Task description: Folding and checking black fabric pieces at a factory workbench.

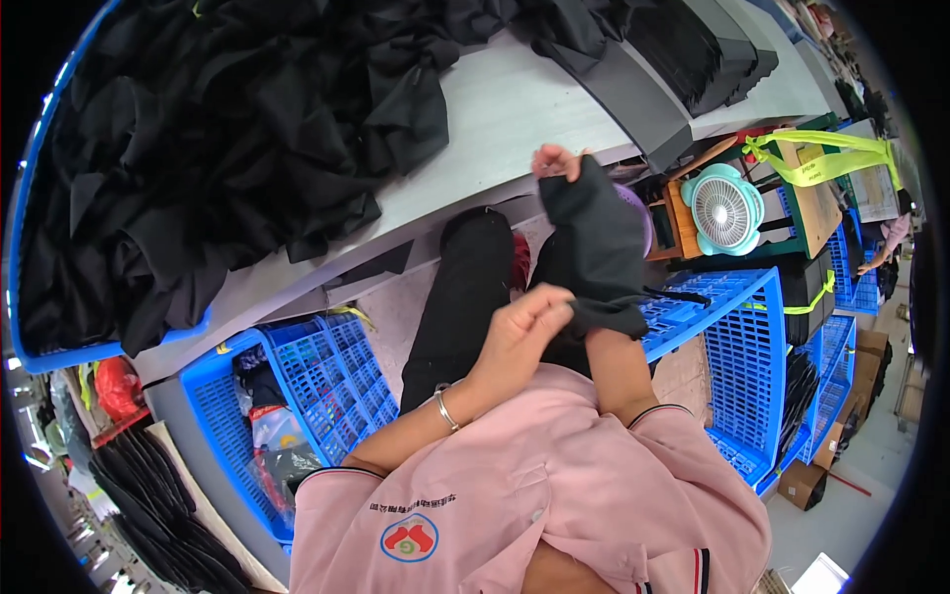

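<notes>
A piece of black cloth (pixel 592 233) hangs in front of my lap, stretched between my two hands. At its lower edge my left hand (pixel 526 322) is closed in a pinch, a metal bracelet (pixel 445 411) on the wrist. My right forearm passes behind the cloth or into it; which, I cannot tell. Only the curled fingers of my right hand (pixel 557 161) show at the cloth's upper corner, closed on its edge. The palm is hidden by the cloth.
A heap of black cloth (pixel 267 129) fills a blue-rimmed container on the grey table (pixel 495 109). Stacked black pieces (pixel 693 49) lie at its far right. Blue crates stand left (pixel 336 381) and right (pixel 747 376) of my legs. A turquoise fan (pixel 725 210) is at the right.
</notes>
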`<state>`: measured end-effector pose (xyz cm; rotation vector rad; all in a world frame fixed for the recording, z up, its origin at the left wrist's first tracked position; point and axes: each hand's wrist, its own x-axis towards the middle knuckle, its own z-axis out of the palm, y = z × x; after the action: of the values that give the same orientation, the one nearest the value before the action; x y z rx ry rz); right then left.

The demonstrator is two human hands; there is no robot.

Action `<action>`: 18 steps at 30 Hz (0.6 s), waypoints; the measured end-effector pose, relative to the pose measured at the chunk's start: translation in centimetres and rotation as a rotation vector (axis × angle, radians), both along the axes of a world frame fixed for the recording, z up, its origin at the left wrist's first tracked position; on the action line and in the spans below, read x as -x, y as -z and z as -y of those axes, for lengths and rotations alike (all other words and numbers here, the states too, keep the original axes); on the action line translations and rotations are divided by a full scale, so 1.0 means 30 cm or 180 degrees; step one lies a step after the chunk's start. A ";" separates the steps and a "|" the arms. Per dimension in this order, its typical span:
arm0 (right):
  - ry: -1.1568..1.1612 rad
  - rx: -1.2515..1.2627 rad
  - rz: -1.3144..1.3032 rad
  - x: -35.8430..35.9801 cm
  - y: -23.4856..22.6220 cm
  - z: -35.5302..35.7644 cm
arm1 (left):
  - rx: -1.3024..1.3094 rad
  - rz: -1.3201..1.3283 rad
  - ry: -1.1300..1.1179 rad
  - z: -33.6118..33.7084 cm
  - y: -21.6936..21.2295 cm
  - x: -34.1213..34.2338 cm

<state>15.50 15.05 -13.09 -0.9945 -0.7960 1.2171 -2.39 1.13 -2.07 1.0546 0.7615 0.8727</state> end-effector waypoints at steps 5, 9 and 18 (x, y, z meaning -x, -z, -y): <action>-0.0131 -0.0098 0.0169 0.330 -0.160 0.214 | -0.0387 0.0039 -0.1450 -0.224 0.109 0.022; 0.0508 -0.0245 0.0384 0.395 -0.102 0.285 | -0.0500 0.0088 -0.1633 -0.321 0.097 0.005; -0.0859 -0.0967 0.2238 0.345 -0.337 0.532 | -0.0655 -0.0136 -0.2388 -0.548 0.158 0.139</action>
<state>5.15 -0.90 -2.97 -1.0891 -1.6583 0.9173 -6.57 17.58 -6.81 0.9691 1.1494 1.5955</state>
